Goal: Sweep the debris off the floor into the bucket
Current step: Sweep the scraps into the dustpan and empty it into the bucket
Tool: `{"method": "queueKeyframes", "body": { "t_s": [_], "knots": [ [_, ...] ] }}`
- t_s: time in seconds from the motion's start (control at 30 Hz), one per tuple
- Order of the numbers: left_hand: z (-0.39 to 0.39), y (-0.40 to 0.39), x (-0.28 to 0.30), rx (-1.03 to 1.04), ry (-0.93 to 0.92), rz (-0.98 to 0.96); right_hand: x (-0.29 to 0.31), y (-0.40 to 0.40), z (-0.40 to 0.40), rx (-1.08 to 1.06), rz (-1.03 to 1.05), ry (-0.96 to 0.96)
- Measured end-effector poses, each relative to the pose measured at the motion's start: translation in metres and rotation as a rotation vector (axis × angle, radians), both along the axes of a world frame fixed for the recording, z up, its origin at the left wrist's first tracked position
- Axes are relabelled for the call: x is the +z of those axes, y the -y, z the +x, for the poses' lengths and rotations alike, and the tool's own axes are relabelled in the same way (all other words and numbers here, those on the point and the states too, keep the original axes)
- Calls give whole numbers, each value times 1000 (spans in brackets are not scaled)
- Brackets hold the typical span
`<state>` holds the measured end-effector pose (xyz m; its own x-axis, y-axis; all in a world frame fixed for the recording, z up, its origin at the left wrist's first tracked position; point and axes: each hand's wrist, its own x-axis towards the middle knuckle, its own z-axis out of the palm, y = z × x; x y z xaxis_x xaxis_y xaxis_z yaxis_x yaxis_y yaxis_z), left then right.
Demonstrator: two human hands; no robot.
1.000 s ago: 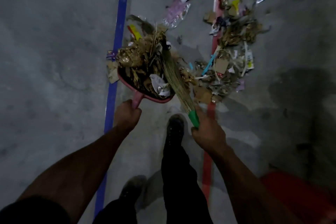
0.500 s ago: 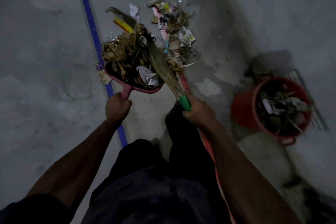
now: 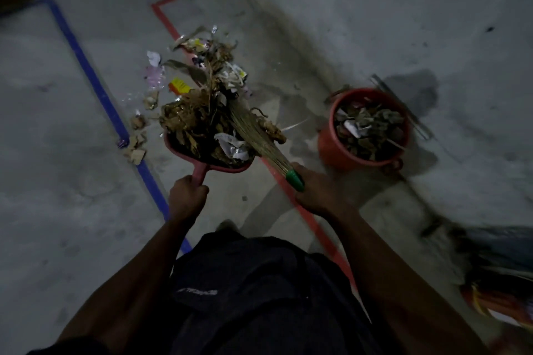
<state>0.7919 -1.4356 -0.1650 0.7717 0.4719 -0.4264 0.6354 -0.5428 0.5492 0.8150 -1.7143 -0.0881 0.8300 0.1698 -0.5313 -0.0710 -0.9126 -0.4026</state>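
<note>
Head cam, looking down: pink dustpan [image 3: 230,166] held up off the grey concrete floor [image 3: 57,181], heaped with dry leaves, brown scraps and crumpled white paper. Left hand [image 3: 187,199] clenched tight round the dustpan's handle, knuckles up. Right hand [image 3: 317,190] wrapped round the green end of a straw broom [image 3: 259,135], bristles laid across the load on the right side of the dustpan, pinning it down. Red bucket [image 3: 331,150] sitting on the floor off to the right of the dustpan, apart from it, already fairly full of the same kind of leaves and paper. More debris [image 3: 202,46] on the floor just beyond the dustpan: wrappers, a yellow bit, a pinkish scrap, plus some cardboard-looking crumbs to the left of the dustpan, right by the blue tape line [image 3: 95,81]. Red tape line [image 3: 311,219] running under the dustpan and down past the right hand. Couple of thin dark sticks or rods lying past the bucket on its far right, too blurry to tell what exactly. Dark shirt and both bare forearms filling the bottom of the shot. Something blurry, orange and grey, way off at the lower right, well clear of the bucket, can't make it out.
</note>
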Motion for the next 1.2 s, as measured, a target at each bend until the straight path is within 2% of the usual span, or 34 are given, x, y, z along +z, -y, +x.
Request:
{"method": "queueKeyframes", "body": {
  "t_s": [0.2, 0.37, 0.53, 0.67, 0.73, 1.07, 1.2],
  "knots": [
    [-9, 127, 8, -6, 10, 10, 19, 124, -24, 13, 17, 66],
    [2, 232, 15, -82, 12, 13, 39, 234, -33, 27, -106, 197],
    [23, 324, 16, -141, 22, -41, 36, 319, -21, -112, 4, 56],
    [49, 389, -3, -164, -19, -74, 16, 379, -1, -152, -103, 67],
    [66, 418, -18, -160, -58, -107, 0, 407, 15, -175, -90, 69],
    [152, 536, -93, -97, -208, -182, -80, 517, 122, -148, -134, -205],
    [171, 557, -106, -15, -329, -267, -93, 533, 147, -53, -249, -110]
  ]
}}
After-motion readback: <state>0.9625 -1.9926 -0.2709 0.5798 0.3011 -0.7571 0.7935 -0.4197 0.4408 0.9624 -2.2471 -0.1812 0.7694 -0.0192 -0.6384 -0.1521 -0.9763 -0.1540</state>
